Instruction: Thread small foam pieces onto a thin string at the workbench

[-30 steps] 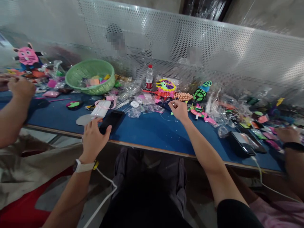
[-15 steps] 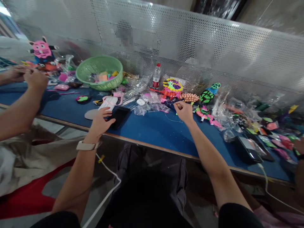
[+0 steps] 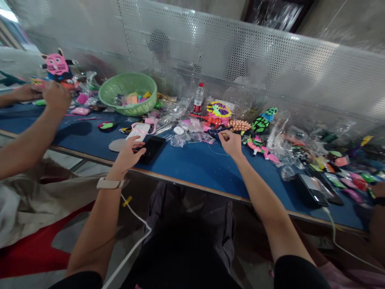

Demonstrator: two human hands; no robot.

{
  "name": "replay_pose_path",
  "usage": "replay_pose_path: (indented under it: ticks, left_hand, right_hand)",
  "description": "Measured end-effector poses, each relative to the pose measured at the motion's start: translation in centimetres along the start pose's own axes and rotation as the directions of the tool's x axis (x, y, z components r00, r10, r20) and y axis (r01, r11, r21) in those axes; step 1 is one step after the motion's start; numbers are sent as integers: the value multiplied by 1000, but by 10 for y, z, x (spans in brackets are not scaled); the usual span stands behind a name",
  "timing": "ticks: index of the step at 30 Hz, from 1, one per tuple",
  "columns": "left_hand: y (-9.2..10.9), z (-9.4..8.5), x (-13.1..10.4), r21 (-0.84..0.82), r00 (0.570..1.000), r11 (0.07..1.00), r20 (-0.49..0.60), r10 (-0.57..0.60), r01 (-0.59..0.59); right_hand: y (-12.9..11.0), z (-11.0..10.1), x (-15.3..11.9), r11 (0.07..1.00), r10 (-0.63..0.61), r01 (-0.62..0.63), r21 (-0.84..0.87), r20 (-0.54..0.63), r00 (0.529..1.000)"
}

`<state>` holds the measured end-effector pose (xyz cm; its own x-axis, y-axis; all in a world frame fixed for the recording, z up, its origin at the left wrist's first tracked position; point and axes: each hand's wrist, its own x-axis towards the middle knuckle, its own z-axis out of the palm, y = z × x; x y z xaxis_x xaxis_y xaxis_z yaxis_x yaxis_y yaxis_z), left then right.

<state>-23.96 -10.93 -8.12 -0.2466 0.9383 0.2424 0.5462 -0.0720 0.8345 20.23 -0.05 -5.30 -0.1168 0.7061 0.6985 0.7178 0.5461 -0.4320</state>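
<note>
My left hand [image 3: 129, 154] has its fingers spread at the table's front edge, beside a black phone [image 3: 154, 148]; the thumb reaches over the phone's left side. A white strapped object [image 3: 140, 130] and a grey oval piece [image 3: 116, 145] lie just beyond those fingers. Further right, my right hand [image 3: 231, 143] is closed in a pinch at a dark blue slender object [image 3: 215, 131]; whether it grips that or something smaller is hidden. A thin pale thread [image 3: 218, 152] curves over the tabletop below it. A pink and green clay figure [image 3: 259, 146] lies to its right.
Behind stand a green basket [image 3: 104, 96] of colourful pieces, a red-capped bottle [image 3: 199, 98] and a spiky yellow-rimmed figure [image 3: 219, 111]. Plastic bags crowd the right, near a dark device [image 3: 311, 190] on a cable. At left, a co-worker's hands [image 3: 57, 96] work near a pink cat figure [image 3: 57, 64].
The view has shifted slightly. My right hand stays pinched at the dark blue object, and my left hand keeps its place by the phone. The co-worker's hands have moved a little.
</note>
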Motion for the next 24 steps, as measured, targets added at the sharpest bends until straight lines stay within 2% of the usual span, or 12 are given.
replay_pose_path:
  ticks: [6, 17, 24]
  left_hand:
    - [-4, -2, 2, -8, 999, 1000, 29, 14, -13]
    - [1, 1, -3, 43, 999, 999, 27, 20, -21]
    - [2, -1, -10, 75, 990, 988, 60, 127, -131]
  right_hand:
    - [0, 3, -1, 1000, -29, 29, -3, -20, 999]
    - [-5, 5, -4, 999, -45, 45, 4, -30, 999]
    - [-6, 3, -4, 999, -31, 31, 7, -10, 999]
